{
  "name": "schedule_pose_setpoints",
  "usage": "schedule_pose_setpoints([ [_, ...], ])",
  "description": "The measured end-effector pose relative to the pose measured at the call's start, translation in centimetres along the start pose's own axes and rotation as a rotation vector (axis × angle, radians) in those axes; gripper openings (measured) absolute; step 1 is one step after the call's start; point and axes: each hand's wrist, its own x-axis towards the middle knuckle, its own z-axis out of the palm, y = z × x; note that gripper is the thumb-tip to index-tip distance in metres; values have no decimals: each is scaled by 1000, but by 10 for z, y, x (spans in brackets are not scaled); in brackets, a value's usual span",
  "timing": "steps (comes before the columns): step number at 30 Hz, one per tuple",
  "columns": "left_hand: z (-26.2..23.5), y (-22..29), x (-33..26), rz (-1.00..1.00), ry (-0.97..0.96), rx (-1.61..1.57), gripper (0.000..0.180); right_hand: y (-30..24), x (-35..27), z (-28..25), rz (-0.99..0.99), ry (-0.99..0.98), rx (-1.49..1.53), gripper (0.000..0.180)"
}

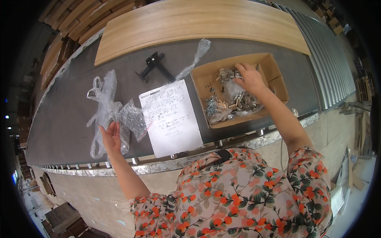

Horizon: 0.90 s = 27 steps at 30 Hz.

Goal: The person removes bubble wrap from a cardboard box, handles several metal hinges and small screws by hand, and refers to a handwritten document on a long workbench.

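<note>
My right hand (251,79) reaches into an open cardboard box (279,79). Its thumb and fingers close around a shiny metal fitting (237,74), which looks like a cabinet hinge and is partly hidden. Below it in the box lie loose screws, small metal parts (248,100) and clear plastic bags. Over on the left, my left hand (112,137) is open, palm up, with fingers stretched against the edge of a crumpled clear plastic bag (107,101). A smaller clear bag of dark bits (133,119) lies beside it.
A printed paper sheet (172,119) lies between my hands. Behind it are a black metal bracket (152,65) and a twisted strip of clear wrap (198,53). A long wooden board (198,23) spans the far side. Ridged metal (317,59) is at right, stacked boards (75,23) at far left.
</note>
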Motion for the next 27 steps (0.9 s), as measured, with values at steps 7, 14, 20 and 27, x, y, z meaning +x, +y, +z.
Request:
schedule_pose_setpoints([
  [7, -9, 14, -20, -15, -97, -168, 81, -23, -35, -1, -187, -72, -28, 30],
  [14, 84, 3, -77, -117, -662, -54, 76, 0, -19, -27, 441, -116, 836, 11],
  [20, 198, -52, -150, -34, -833, 456, 44, 5, -12, -88, 471, 32, 1356, 10],
  [27, 303, -144, -183, -37, -972, 687, 65, 21, -15, -42, 345, -59, 724, 18],
])
